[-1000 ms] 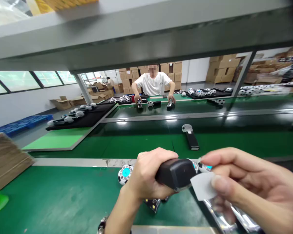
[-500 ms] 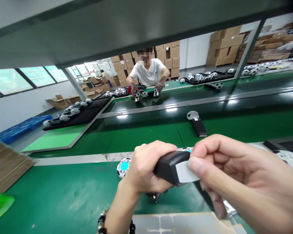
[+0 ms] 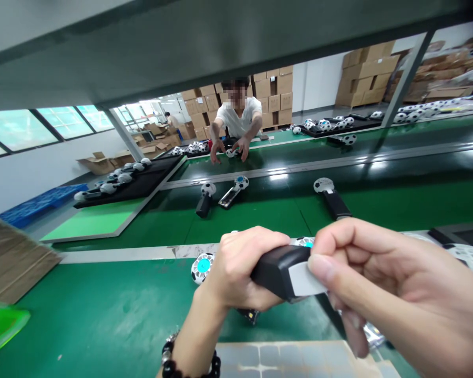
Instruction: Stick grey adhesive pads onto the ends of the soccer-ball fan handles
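Note:
My left hand [image 3: 236, 268] is wrapped round a black plastic handle [image 3: 274, 270], its end face turned toward me. A small white sticker [image 3: 305, 280] lies against that end face. My right hand [image 3: 378, 283] pinches the sticker's right edge between thumb and forefinger. Beside my left wrist rests a football-patterned round head [image 3: 202, 266] with a turquoise centre. Another patterned head [image 3: 305, 242] shows partly behind the handle. Below my hands lies a pale sheet [image 3: 279, 359] with cut outlines. Part of a circuit board [image 3: 249, 315] peeks out under my left hand.
A green conveyor belt [image 3: 260, 210] crosses ahead, carrying several football-headed devices, one a black-handled device [image 3: 333, 198]. Across it a co-worker [image 3: 238, 118] reaches over the far side. A cardboard piece [image 3: 16, 262] and a green tray [image 3: 3, 328] are at left. A shelf [image 3: 220, 47] hangs overhead.
The co-worker has let go of two football-headed devices, which now lie nearer on the belt. The device on the right has shifted slightly right. My hands keep their hold on handle and sticker.

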Demonstrator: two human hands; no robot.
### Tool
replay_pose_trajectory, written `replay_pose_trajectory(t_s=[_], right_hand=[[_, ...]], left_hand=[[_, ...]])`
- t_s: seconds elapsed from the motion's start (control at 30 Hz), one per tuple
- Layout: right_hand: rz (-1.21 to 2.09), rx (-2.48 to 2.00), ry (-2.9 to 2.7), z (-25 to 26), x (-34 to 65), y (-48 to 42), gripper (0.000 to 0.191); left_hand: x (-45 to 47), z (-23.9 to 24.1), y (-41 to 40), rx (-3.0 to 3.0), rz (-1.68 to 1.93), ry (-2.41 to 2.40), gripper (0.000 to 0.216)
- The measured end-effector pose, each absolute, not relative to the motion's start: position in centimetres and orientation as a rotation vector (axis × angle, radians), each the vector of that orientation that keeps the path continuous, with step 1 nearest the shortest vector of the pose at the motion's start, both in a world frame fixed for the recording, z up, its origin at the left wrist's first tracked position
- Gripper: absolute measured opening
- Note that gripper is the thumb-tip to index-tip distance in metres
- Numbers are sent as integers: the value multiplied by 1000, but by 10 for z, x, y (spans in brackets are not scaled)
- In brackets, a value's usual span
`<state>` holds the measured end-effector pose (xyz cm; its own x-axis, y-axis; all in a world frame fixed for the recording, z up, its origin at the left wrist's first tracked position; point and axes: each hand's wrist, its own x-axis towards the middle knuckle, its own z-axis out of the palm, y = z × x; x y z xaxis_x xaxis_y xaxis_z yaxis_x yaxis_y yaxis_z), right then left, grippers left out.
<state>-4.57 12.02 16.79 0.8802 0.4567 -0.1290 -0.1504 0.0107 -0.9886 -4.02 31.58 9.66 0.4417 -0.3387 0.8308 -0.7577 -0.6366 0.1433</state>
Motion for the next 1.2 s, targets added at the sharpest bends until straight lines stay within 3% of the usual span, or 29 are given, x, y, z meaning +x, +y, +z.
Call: replay_pose_trajectory(t_s=[1.2], right_hand=[[609,-1492,-247,167,-43,117,24]], left_hand=[[-35,95,313,2104,1182,-985,29]])
